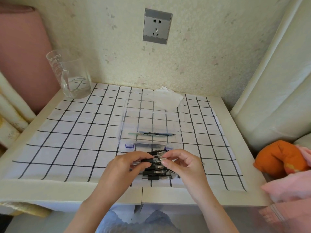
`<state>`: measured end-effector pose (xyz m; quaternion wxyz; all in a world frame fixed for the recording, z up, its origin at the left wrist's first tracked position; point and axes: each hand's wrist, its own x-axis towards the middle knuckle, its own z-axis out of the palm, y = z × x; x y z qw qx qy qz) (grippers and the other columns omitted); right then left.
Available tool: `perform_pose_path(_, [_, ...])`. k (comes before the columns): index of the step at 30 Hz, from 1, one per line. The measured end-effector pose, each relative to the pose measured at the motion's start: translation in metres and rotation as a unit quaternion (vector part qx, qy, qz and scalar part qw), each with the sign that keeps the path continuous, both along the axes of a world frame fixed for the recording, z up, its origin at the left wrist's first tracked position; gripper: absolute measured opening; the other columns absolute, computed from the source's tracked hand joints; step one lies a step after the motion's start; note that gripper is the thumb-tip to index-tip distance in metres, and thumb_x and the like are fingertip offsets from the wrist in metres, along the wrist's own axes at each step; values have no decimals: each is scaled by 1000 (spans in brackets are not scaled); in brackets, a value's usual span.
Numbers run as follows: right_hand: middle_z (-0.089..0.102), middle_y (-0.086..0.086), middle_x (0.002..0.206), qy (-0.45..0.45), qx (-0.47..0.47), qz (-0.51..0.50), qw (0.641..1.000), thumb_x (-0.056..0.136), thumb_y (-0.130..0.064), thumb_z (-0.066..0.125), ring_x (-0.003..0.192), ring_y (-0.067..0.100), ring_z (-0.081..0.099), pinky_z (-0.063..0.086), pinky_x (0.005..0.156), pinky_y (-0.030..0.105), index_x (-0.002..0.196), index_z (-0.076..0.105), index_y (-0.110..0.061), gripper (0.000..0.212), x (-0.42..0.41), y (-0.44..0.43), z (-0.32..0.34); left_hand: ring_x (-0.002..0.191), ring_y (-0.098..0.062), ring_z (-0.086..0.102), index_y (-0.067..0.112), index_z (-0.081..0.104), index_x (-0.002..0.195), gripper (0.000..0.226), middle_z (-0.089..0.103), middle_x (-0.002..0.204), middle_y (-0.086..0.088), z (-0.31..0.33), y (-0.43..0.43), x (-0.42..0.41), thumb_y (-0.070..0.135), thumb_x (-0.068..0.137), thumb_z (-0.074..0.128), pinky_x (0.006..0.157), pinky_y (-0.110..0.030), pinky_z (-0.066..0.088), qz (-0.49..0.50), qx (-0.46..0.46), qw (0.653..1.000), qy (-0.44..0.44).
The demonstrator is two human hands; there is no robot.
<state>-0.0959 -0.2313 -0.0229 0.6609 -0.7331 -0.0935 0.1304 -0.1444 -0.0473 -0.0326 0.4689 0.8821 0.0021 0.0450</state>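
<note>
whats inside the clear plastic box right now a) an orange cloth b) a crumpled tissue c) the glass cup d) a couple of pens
d: a couple of pens lie along the near side of the clear plastic box, while the glass cup stands apart at the table's back left corner.

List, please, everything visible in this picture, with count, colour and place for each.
held pen: one, black and clear, between both hands
pen pile: several, black, on cloth under the hands
box: one, clear, blue latches, mid-cloth
pens in box: a few, dark, near its front
cloth: one, white with black grid, on table
glass: one, clear, back left
tissue: one, white, behind box
socket: one, grey, on wall
cushion: one, orange, right of table
left hand: one, grips pen's black grip
right hand: one, pinches pen's tip
</note>
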Motion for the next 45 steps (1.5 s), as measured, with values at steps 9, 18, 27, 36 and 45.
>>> perform_pose_path(9, [73,0,80,6,-5,9,1000,76,-8,74,73,7,64,49,68,16,84,74,-13,9,1,0,-4,85,5,62,45,64,93,20,66,86,30,-2,-1,1,28,82,65,76,-16,51,10,15,1000,8])
perform_pose_path(18, [70,-4,74,-62,-151,58,985,88,-34,59,68,-4,58,44,65,12,82,69,-22,16,-3,6,-3,88,8,60,40,66,99,21,63,87,34,1,-3,0,28,81,67,79,-17,51,4,49,999,-4])
perform_pose_path(27, [64,-13,90,-77,-147,95,982,88,-29,62,81,-1,55,40,70,10,96,63,-27,8,-2,3,-2,85,16,54,39,67,97,19,55,79,46,3,1,-2,28,81,67,73,-3,42,1,53,999,-8])
perform_pose_path(36, [62,-18,87,-73,-155,68,983,88,-53,51,80,-3,54,41,70,11,96,62,-31,26,-2,4,-1,86,10,58,41,66,98,19,63,87,33,4,-1,2,30,82,66,74,-12,47,5,49,999,-9])
perform_pose_path(45, [63,-16,80,-50,-124,64,989,83,-62,49,75,0,55,43,74,17,89,63,-33,33,-1,3,-4,89,10,59,41,66,98,20,64,89,32,2,-4,2,29,82,66,77,-9,46,6,32,999,4])
